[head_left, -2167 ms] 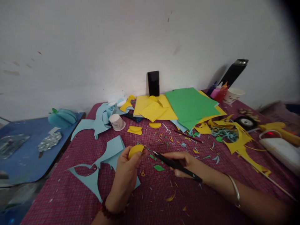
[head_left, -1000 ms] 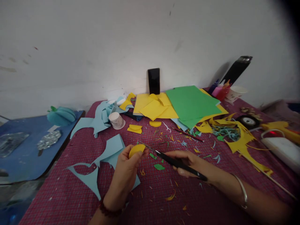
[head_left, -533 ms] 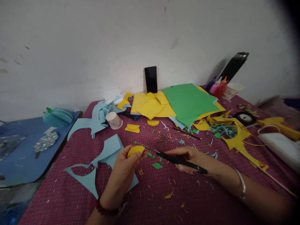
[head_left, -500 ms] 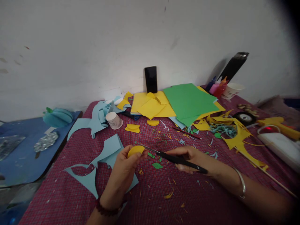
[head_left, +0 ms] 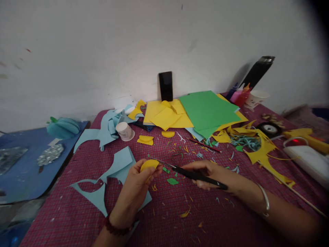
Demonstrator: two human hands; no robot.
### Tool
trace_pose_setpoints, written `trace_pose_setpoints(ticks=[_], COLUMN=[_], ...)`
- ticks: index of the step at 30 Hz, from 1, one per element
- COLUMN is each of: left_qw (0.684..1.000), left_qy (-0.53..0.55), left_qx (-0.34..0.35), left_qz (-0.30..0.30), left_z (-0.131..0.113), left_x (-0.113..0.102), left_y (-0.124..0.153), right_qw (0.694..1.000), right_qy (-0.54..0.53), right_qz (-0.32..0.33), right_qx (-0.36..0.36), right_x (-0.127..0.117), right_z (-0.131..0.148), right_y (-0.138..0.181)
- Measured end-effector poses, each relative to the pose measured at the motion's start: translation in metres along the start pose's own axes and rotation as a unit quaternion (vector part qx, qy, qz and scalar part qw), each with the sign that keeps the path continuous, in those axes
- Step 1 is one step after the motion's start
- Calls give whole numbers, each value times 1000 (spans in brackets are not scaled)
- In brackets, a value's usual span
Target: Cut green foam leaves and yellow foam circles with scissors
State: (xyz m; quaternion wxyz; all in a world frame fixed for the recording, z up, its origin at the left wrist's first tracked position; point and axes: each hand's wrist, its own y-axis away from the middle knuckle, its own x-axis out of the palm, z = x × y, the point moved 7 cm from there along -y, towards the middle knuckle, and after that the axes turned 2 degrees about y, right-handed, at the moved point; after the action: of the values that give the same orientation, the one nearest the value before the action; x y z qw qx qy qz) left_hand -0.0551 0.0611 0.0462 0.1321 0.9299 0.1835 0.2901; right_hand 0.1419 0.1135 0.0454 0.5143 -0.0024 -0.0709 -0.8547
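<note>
A small yellow paper piece with a rounded edge [head_left: 149,164] is pinched in my left hand [head_left: 140,178], above the table. My right hand [head_left: 205,173] is closed round the black handles of a pair of scissors [head_left: 197,176]. Their slim metal blades point left and lie along the upper edge of the yellow piece; whether they bite into it I cannot tell. Cut light-blue paper [head_left: 123,161] lies on the table under and behind my left hand. Close below the blades is a green paper leaf shape [head_left: 172,181], among tiny coloured snippets.
Behind lie folded yellow half-rounds [head_left: 145,140], a paper cup [head_left: 125,131], green sheets [head_left: 209,111] and a phone [head_left: 166,85] against the wall. To the right are yellow scraps [head_left: 262,145], a tape roll [head_left: 269,129], a yellow glue gun [head_left: 305,137] and a white power strip [head_left: 308,161].
Almost nothing differs. Both hands keep their hold on the yellow paper piece and the scissors, and the view has shifted very slightly.
</note>
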Motion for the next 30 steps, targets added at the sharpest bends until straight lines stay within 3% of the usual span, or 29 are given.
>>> trace_pose_setpoints(ticks=[7, 16, 23, 30], left_qw=[1000, 993, 985, 988], left_qy=[-5, -60, -89, -62], left_qx=[10, 81, 123, 120], left_qz=[24, 65, 80, 73], left_z=[-1, -15, -21, -18], left_x=[3, 10, 13, 12], left_y=[-1, 5, 9, 8], right_qw=[999, 950, 921, 910], right_qy=[43, 293, 356, 383], right_qz=[-28, -82, -105, -103], right_qx=[13, -71, -116, -122], right_x=[5, 0, 6, 9], right_z=[11, 29, 42, 47], right_y=[0, 11, 18, 18])
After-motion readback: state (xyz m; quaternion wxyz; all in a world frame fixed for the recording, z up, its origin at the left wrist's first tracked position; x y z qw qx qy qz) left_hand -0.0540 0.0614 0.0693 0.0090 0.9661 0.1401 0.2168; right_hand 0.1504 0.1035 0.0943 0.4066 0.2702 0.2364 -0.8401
